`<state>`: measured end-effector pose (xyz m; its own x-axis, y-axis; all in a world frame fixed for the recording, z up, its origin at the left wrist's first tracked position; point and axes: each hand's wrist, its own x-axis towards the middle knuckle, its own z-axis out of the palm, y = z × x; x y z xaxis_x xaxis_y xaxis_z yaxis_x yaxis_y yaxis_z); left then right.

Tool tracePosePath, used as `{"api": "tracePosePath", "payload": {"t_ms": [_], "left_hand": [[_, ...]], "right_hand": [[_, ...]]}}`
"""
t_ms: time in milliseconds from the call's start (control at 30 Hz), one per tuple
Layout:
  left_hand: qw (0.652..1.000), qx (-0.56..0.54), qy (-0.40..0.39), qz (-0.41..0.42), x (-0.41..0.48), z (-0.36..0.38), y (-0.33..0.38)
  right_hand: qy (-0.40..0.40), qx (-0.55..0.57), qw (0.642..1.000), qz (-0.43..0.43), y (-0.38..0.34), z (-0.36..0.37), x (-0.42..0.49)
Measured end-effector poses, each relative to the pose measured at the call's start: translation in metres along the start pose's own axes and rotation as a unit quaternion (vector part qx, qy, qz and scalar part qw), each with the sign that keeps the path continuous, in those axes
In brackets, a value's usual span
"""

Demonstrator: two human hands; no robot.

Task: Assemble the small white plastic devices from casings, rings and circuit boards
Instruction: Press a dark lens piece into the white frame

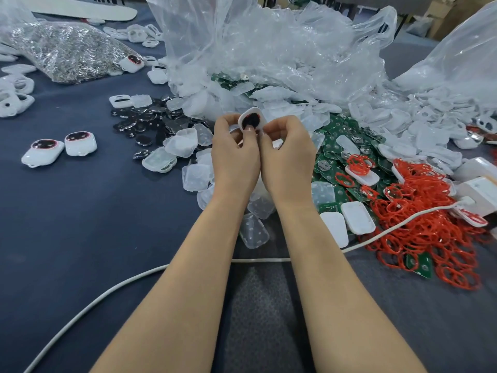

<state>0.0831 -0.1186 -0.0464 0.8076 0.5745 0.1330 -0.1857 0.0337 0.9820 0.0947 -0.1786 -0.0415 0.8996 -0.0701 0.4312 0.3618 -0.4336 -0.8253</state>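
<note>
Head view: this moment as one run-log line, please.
left hand: grips white casing | right hand: grips same casing | two assembled devices: at left

Honestly, nothing readable from here. Markings on the green circuit boards (336,135) are too tiny, and the white box (481,189) only shows a faint grey smudge.

Even, soft overhead light; plastic bags (269,49) glare; edges bend wide-angle.

left hand (234,150): bare; short, rounded thumbnail
right hand (288,152): bare, slender fingers
left forearm (188,265): bare down to the near edge
right forearm (322,265): bare down to the near edge
fabric (258,305): dark grey, fine mesh-like weave, between the forearms; cannot tell whether it is a garment
</note>
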Motion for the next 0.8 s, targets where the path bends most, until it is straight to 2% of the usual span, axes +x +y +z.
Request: {"api": "tracePosePath", "payload": {"t_ms": [133,400,800], "left_hand": [[1.000,-0.017,-0.004,-0.009,0.0000,-0.0009,0.0002],[0.991,-0.120,-0.028,-0.044,-0.0012,-0.0005,0.0012],[0.990,-0.126,-0.043,-0.045,0.0009,-0.0009,-0.0022]], "right_hand": [[0.005,0.028,0.999,0.020,0.0031,0.0002,0.0016],[-0.016,0.144,0.980,0.140,0.0100,0.0026,0.0048],[-0.015,0.139,0.982,0.125,0.0093,0.0028,0.0057]]}}
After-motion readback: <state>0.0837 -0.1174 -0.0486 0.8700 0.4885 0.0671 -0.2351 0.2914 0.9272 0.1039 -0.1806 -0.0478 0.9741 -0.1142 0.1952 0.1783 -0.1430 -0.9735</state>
